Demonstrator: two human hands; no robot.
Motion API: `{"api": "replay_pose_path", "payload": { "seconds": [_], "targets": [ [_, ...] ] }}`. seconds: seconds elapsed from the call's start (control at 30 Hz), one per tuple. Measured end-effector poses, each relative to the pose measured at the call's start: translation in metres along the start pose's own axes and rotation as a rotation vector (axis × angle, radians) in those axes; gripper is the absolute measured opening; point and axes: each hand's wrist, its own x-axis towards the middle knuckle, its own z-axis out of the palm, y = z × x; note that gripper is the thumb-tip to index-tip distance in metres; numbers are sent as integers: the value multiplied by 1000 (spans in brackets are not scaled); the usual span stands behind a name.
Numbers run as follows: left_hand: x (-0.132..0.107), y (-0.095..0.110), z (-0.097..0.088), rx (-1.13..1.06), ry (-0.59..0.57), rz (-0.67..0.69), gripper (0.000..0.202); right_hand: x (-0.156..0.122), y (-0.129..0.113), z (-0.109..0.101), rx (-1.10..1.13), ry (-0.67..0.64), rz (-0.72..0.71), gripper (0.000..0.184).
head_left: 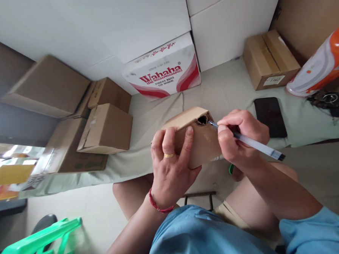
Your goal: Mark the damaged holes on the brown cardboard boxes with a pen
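Note:
A small brown cardboard box [205,144] is tilted at the front edge of the cloth-covered table, with a ragged dark hole [203,120] torn at one corner. My left hand [175,161], with a ring and a red bracelet, is closed over the box's left side, fingers pressed on it. In my right hand [240,136] is a pen [259,145] with a clear barrel, pinched near its tip. That tip reaches the edge of the hole. Whether it goes inside, I cannot tell.
Several cardboard boxes [109,127] are stacked at left. A white and red Wahaha carton [166,72] stands behind. At right are a black phone [270,116], a taped box [269,60], an orange and white bottle [323,55] and keys [330,99]. A green plastic stool [47,238] is on the floor.

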Motion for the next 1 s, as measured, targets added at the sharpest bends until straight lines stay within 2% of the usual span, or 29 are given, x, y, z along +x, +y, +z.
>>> {"api": "replay_pose_path", "payload": {
  "seconds": [0.23,0.4,0.57,0.67,0.8,1.0],
  "targets": [
    [-2,1,1,13,15,10,92,0,-3,-3,-72,-139,32,12],
    [-1,0,2,13,4,-10,95,0,-2,-4,-46,-91,85,16],
    [0,1,1,20,4,-10,92,0,-1,-6,-60,-140,100,16],
    [0,1,1,13,2,-9,93,-1,4,-9,-102,-75,107,14],
    [-1,1,2,8,11,-8,93,-1,8,-11,-96,-8,67,10],
    [-1,0,1,16,7,9,93,3,4,-9,-86,-58,-1,11]
  ]
}}
